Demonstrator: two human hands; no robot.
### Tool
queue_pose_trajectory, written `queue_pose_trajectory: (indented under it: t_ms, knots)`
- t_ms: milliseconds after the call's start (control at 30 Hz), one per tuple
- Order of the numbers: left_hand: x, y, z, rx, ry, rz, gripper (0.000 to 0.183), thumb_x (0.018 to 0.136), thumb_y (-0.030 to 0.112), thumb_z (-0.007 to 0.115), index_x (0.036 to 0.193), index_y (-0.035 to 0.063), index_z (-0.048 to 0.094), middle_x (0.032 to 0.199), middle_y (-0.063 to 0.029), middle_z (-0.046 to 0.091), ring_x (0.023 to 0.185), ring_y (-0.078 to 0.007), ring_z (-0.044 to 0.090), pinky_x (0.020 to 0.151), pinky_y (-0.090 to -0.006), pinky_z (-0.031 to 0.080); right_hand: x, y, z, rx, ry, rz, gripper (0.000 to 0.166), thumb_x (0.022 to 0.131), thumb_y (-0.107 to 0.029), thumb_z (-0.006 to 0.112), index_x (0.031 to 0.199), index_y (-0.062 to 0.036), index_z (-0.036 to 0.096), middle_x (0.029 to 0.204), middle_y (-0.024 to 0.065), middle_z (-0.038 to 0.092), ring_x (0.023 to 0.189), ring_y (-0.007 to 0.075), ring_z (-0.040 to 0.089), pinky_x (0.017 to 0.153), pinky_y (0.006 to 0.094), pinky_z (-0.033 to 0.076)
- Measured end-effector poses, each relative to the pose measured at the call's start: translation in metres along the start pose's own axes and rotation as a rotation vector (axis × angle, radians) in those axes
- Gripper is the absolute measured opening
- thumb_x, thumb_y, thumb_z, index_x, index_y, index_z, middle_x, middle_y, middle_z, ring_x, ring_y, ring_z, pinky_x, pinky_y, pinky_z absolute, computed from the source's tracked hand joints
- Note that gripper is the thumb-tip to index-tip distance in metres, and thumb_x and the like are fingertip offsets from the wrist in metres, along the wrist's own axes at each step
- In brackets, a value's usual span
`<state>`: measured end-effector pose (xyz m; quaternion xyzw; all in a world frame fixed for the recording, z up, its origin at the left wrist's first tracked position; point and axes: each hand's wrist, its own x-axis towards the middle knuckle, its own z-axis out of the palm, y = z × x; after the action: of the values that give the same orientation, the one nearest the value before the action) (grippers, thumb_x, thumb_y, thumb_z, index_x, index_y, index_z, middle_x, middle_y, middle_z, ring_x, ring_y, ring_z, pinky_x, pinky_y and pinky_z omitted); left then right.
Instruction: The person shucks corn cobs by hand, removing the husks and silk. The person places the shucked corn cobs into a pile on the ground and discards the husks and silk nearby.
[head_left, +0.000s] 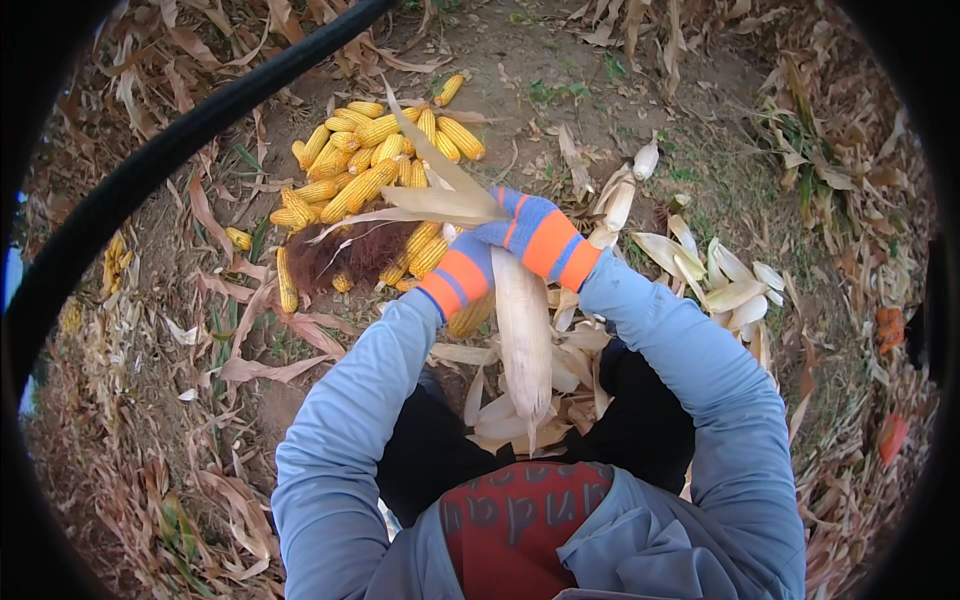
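Note:
My left hand (463, 271), in a blue and orange knit glove, grips the base of a corn ear in its pale dry husk (521, 337). Close beside it, my right hand (534, 229), gloved alike, is closed on the same end, where long husk leaves (442, 202) fan out up and to the left. The ear's pointed tip hangs toward my body. A pile of husked yellow corn ears (360, 157) lies on the ground beyond my left hand, with dark brown corn silk (352, 255) at its near side. A yellow ear (471, 316) shows beneath my left glove.
Stripped husks (502, 420) lie between my legs. Ears in pale husk (621, 196) and loose husks (739, 289) lie to the right. Dry stalks and leaves cover the ground around. A dark, blurred cable or strap (172, 142) crosses the upper left. Small orange objects (890, 330) lie far right.

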<state>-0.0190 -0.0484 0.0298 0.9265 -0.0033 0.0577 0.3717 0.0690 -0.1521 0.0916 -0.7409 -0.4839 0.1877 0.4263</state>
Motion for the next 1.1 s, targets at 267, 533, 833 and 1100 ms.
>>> queue_pose_trajectory:
  t_ms: [267, 533, 833, 1100]
  knots:
    - [0.009, -0.050, 0.024, -1.309, 0.147, -0.182, 0.021, 0.085, 0.008, 0.040, 0.103, 0.0030, 0.049, 0.093, -0.0061, 0.055, 0.084, -0.0154, 0.052, 0.075, -0.0278, 0.044, 0.018, 0.009, -0.005, 0.885, -0.060, 0.469, 0.024, 0.082, -0.030, 0.051, 0.088, -0.0077, 0.057, 0.067, 0.0002, 0.054, 0.056, 0.0108, 0.049, 0.048, 0.0247, 0.040]
    - [-0.006, -0.006, -0.015, -0.431, 0.229, -0.036, 0.021, 0.084, 0.012, 0.042, 0.099, 0.0025, 0.053, 0.093, -0.0083, 0.058, 0.081, -0.0176, 0.055, 0.072, -0.0294, 0.045, 0.015, 0.041, -0.072, 0.045, -0.054, 0.326, 0.043, 0.078, -0.038, 0.055, 0.102, -0.0029, 0.050, 0.082, 0.0093, 0.058, 0.065, 0.0198, 0.053, 0.057, 0.0311, 0.043]
    - [-0.002, 0.009, -0.003, -1.415, 0.156, -0.325, 0.023, 0.084, 0.010, 0.041, 0.103, 0.0001, 0.051, 0.092, -0.0114, 0.057, 0.080, -0.0170, 0.056, 0.072, -0.0290, 0.046, 0.013, 0.062, -0.064, 0.087, -0.206, 0.265, 0.062, 0.074, -0.042, 0.056, 0.121, -0.0049, 0.039, 0.114, 0.0146, 0.049, 0.096, 0.0285, 0.052, 0.082, 0.0333, 0.042]
    - [0.002, -0.006, 0.017, -1.160, 0.118, 0.142, 0.033, 0.077, 0.003, 0.051, 0.110, 0.0018, 0.048, 0.100, -0.0044, 0.054, 0.090, -0.0139, 0.050, 0.080, -0.0284, 0.042, 0.023, 0.077, -0.044, -0.072, -0.257, -0.217, 0.036, 0.068, -0.016, 0.061, 0.102, -0.0086, 0.050, 0.085, 0.0162, 0.055, 0.078, 0.0329, 0.053, 0.066, 0.0374, 0.045]
